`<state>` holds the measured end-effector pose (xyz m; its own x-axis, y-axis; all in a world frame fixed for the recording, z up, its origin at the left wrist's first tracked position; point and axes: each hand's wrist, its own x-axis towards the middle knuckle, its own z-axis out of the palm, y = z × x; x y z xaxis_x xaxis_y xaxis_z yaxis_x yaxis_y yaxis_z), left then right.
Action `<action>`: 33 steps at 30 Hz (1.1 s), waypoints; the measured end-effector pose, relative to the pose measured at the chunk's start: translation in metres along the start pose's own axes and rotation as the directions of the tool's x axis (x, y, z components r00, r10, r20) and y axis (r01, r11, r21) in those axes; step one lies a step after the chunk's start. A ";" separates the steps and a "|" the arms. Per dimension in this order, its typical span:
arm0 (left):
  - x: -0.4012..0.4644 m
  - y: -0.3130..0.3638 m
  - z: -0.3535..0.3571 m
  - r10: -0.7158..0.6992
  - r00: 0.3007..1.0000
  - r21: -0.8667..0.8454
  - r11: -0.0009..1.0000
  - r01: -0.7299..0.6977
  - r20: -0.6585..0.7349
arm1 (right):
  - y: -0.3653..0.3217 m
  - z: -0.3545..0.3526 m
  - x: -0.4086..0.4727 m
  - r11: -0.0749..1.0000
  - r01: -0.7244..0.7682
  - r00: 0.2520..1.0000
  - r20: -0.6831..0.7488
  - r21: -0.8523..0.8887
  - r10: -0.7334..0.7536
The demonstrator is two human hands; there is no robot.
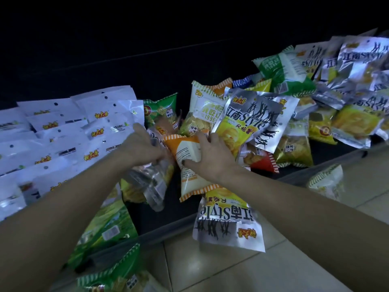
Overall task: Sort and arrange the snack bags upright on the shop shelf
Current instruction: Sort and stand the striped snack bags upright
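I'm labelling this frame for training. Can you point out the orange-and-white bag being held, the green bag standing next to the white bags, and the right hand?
orange-and-white bag [190, 182]: head view, its white back panel.
green bag [166, 108]: head view, its upper front.
right hand [212, 154]: head view, back of the hand.

Pale tiled floor [263, 268] below

Loose bag heap [273, 114] crowds shelf right; white rows [52, 131] left.
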<state>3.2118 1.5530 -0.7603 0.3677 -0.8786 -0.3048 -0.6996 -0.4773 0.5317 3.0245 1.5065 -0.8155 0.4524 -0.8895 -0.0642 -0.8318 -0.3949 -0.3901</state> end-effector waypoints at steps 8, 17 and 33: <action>-0.016 0.013 -0.056 0.154 0.948 0.204 0.974 -0.098 -0.278 | 0.030 -0.040 -0.031 0.964 0.262 0.950 -0.189 0.047 -0.249; -0.051 0.057 -0.054 0.476 0.775 0.377 0.866 -0.329 -0.417 | 0.110 -0.008 -0.090 0.485 0.740 0.672 0.540 -0.466 -0.506; -0.019 0.100 0.025 0.020 0.999 -0.773 0.632 -0.047 -0.045 | 0.144 -0.070 -0.061 0.614 0.095 0.987 -0.154 0.783 0.044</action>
<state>3.1197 1.5219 -0.7208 0.3808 -0.8877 -0.2588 0.0142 -0.2743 0.9615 2.8546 1.4882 -0.8036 0.3607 -0.9307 0.0611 -0.2161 -0.1471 -0.9652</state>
